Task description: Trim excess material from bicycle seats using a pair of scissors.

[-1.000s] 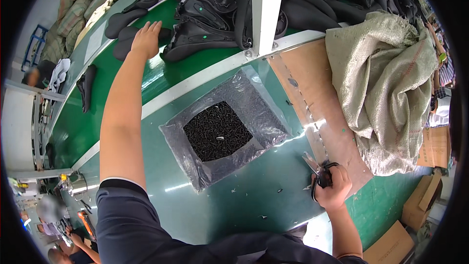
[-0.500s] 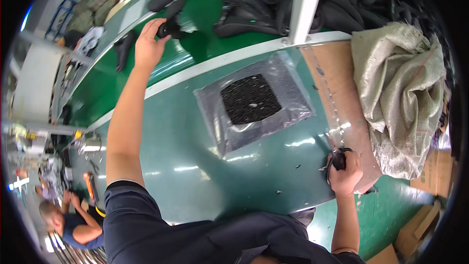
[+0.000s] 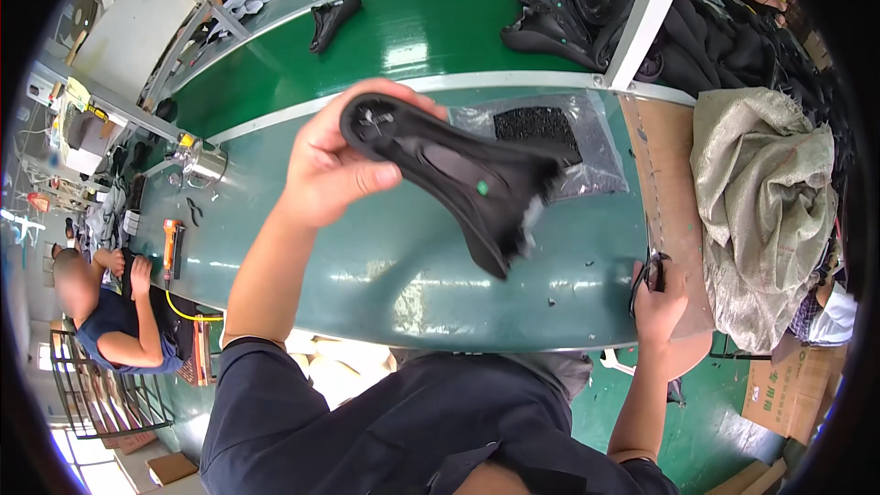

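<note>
Left hand has the black moulded part by its rounded end, held up over the worktop, ragged end pointing toward the right hand. That one's wrapped round black scissors, well apart from the part. Past it there's a clear bag of little black bits, then more black pieces heaped farther back.

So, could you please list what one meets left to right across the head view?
Long orange tool, black saddle-shaped shell in the left hand, black-handled scissors in the right hand, beige woven sack.
</note>
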The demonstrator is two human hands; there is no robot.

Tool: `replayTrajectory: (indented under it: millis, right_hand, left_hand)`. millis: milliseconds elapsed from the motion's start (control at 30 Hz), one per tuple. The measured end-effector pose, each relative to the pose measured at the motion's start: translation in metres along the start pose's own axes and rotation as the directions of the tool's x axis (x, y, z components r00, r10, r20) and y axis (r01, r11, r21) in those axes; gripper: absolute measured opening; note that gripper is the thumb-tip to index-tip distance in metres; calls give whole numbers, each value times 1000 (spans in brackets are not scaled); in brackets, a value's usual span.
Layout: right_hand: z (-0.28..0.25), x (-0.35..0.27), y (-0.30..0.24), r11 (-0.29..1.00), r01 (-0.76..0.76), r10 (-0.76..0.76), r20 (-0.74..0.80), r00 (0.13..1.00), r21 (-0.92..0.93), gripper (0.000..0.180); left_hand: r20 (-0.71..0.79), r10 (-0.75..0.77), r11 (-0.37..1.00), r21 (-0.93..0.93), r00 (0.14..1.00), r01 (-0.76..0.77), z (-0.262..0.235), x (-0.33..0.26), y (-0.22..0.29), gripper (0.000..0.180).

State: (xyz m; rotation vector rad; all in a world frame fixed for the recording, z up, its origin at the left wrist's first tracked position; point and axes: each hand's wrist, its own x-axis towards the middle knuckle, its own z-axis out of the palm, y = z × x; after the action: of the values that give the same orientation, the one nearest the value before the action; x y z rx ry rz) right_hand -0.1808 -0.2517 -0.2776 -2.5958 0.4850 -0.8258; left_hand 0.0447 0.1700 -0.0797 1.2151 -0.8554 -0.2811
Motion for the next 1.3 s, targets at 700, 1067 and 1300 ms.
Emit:
replayTrajectory:
  millis: [700,1067,1300]
  right_hand:
    - [-85,35,-149,796,602,-584,-180,792,63,39]
    - [-98,38,-151,778,627,-622,-91,778,39,44]
    - [-104,31,-156,822,554,-562,31,826,131,36]
  left_hand:
    - [281,50,986,136,958,-91,96,-34,-35,77]
    - [277,-64,997,48,959,53,98,-37,-38,75]
    - [253,-15,997,73,967,-4,95,-40,-47,74]
